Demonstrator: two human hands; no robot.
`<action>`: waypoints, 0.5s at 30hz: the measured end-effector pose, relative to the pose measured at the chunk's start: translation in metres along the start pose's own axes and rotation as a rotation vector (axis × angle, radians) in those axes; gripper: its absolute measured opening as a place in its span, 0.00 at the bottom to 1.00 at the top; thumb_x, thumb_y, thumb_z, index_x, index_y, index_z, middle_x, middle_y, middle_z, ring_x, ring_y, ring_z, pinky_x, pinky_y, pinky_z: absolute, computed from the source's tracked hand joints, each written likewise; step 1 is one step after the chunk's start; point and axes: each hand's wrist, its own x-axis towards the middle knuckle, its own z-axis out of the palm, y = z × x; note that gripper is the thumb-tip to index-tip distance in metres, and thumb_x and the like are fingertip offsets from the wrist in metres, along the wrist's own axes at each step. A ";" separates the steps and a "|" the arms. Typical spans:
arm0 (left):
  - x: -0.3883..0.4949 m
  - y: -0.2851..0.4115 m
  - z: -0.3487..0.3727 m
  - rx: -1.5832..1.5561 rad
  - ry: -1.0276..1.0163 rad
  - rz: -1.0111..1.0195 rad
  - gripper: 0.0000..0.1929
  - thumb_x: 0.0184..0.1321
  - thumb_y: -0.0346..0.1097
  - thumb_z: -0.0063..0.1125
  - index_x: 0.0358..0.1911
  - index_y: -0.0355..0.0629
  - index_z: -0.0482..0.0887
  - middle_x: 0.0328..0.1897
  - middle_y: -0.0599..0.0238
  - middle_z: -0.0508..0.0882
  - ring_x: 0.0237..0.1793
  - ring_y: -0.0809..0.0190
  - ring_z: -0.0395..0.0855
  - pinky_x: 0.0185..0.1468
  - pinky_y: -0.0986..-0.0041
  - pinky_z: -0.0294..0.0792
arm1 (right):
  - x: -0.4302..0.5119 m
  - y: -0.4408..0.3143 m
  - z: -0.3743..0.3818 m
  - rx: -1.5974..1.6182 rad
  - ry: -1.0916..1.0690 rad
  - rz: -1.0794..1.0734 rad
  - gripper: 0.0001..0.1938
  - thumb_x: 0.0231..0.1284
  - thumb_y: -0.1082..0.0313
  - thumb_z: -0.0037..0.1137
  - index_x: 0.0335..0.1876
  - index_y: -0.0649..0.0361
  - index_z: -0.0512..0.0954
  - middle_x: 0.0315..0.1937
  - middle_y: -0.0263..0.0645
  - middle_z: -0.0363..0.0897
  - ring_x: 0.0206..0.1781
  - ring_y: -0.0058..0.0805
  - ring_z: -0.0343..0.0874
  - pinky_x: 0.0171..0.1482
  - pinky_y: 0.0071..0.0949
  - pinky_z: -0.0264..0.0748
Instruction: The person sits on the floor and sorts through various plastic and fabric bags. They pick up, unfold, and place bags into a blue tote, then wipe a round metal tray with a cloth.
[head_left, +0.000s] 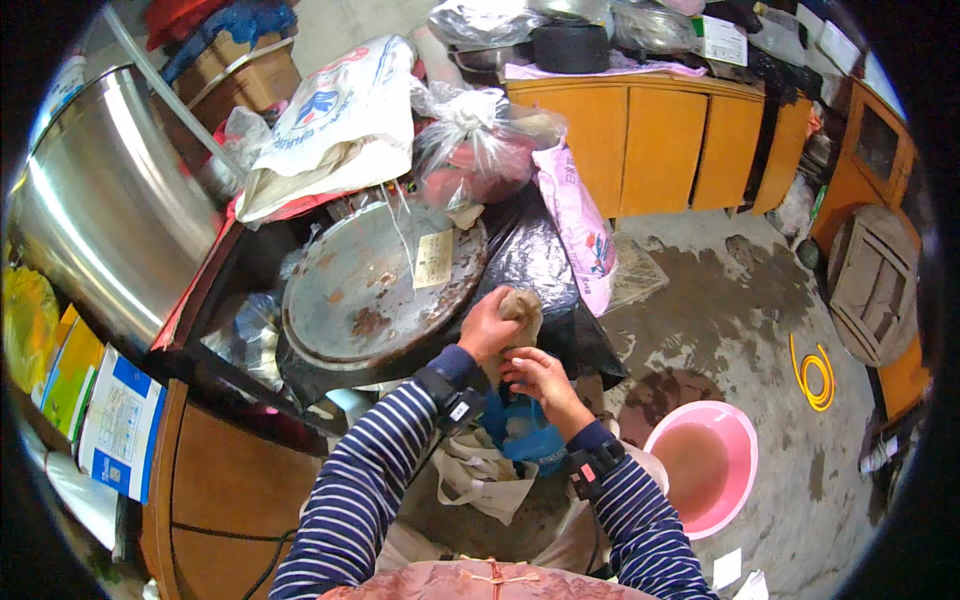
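Note:
My left hand (489, 328) grips a tan, crumpled bundle (522, 309) that looks like a rag; its exact kind is unclear. Just below it, my right hand (546, 385) has its fingers apart and slightly curled, close to the lower part of the bundle. Whether those fingertips touch it I cannot tell. Under my hands are a blue plastic bag (534, 442) and a beige cloth bag (484, 469) with a handle loop. A black plastic bag (536, 259) lies right behind the bundle.
A rusty round metal lid (352, 277) lies to the left, beside knotted clear bags (469, 150). Brownish water fills part of a pink basin (742, 495) at right. A yellow hose coil (814, 382) rests on the wet concrete floor (697, 300). Wooden cabinets (664, 150) stand behind.

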 end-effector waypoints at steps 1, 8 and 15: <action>0.005 0.003 0.001 0.098 0.074 0.065 0.24 0.49 0.38 0.69 0.52 0.45 0.82 0.47 0.55 0.88 0.49 0.53 0.86 0.54 0.65 0.75 | 0.000 -0.001 -0.001 0.002 -0.003 -0.020 0.13 0.72 0.64 0.54 0.57 0.56 0.79 0.48 0.35 0.85 0.46 0.21 0.83 0.49 0.24 0.80; 0.061 -0.008 -0.052 0.205 0.267 0.028 0.23 0.50 0.37 0.67 0.52 0.48 0.82 0.47 0.53 0.86 0.50 0.46 0.85 0.54 0.63 0.75 | -0.006 -0.002 -0.007 0.053 0.001 0.031 0.12 0.72 0.64 0.54 0.55 0.56 0.80 0.46 0.35 0.86 0.43 0.20 0.83 0.47 0.23 0.80; 0.053 -0.056 -0.075 0.685 -0.032 -0.086 0.33 0.48 0.31 0.59 0.64 0.56 0.76 0.63 0.53 0.77 0.58 0.38 0.75 0.65 0.52 0.68 | -0.005 0.004 -0.008 0.069 -0.031 0.059 0.13 0.72 0.64 0.55 0.56 0.58 0.80 0.47 0.36 0.86 0.44 0.20 0.83 0.47 0.23 0.81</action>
